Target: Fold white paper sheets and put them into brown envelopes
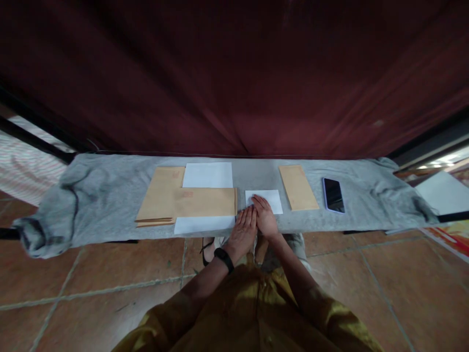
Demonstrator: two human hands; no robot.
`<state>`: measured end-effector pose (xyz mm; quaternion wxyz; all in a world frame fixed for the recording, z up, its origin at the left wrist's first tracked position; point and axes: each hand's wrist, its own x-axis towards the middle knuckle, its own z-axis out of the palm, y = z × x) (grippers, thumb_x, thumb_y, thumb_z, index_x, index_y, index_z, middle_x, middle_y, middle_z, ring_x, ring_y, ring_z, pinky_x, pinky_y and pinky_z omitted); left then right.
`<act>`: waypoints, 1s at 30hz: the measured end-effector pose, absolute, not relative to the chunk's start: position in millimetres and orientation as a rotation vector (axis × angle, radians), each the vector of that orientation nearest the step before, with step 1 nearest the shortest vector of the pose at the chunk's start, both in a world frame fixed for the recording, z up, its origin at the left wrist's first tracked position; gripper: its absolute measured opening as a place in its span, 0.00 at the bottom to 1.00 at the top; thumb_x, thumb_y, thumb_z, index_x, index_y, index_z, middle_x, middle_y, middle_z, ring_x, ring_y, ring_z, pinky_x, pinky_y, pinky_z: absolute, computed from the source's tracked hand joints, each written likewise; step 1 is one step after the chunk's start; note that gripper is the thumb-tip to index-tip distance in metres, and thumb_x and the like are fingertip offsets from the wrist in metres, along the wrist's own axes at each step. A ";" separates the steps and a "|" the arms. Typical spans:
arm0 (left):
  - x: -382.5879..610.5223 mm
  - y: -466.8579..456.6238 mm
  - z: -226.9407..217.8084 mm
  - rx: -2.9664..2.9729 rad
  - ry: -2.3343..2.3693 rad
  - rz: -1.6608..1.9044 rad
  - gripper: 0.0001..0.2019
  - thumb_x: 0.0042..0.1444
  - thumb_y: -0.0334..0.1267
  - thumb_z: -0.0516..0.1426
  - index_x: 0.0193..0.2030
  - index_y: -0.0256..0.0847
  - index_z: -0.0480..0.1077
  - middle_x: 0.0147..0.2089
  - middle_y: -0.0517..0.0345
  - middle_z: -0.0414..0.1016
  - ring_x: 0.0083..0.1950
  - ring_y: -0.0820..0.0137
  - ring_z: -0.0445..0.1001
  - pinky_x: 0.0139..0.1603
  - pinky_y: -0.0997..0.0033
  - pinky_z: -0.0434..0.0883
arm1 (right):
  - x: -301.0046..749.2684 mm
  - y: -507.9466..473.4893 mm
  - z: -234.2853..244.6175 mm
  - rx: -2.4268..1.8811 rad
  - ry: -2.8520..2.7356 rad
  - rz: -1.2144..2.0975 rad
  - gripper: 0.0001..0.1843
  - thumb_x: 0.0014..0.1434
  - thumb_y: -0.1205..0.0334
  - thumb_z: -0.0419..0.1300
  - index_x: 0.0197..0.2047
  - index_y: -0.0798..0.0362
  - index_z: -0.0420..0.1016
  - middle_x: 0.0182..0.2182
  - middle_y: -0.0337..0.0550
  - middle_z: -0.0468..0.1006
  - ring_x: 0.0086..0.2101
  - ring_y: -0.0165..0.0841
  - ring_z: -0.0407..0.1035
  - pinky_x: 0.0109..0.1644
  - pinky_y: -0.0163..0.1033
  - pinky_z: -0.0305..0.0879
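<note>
My left hand [243,229], with a black band on its wrist, lies flat at the near left corner of a small white sheet of paper [271,198], which looks folded. My right hand [266,220] rests on the same paper, its fingers stretched out and touching the left hand's fingertips. Both hands press down and grasp nothing. Left of them, a brown envelope [208,201] lies across white paper sheets [208,174]. Beside it is a stack of brown envelopes [157,195]. Another brown envelope [298,187] lies to the right of the paper.
A phone [333,195] with a dark screen lies on the right part of the narrow bench, which is covered with a grey cloth [106,195]. A dark red curtain [234,88] hangs behind. Tiled floor [110,264] shows below, and a white sheet [443,195] is at far right.
</note>
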<state>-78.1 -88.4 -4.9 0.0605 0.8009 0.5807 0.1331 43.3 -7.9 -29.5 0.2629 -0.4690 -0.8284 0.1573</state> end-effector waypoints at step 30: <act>-80.9 -74.0 0.9 2.288 1.740 0.459 0.27 0.67 0.42 0.48 0.69 0.31 0.60 0.71 0.34 0.61 0.74 0.51 0.57 0.73 0.47 0.54 | 103.3 -18.6 -41.3 -1.510 -2.092 0.191 0.26 0.66 0.72 0.45 0.65 0.56 0.67 0.63 0.53 0.70 0.63 0.41 0.62 0.67 0.52 0.60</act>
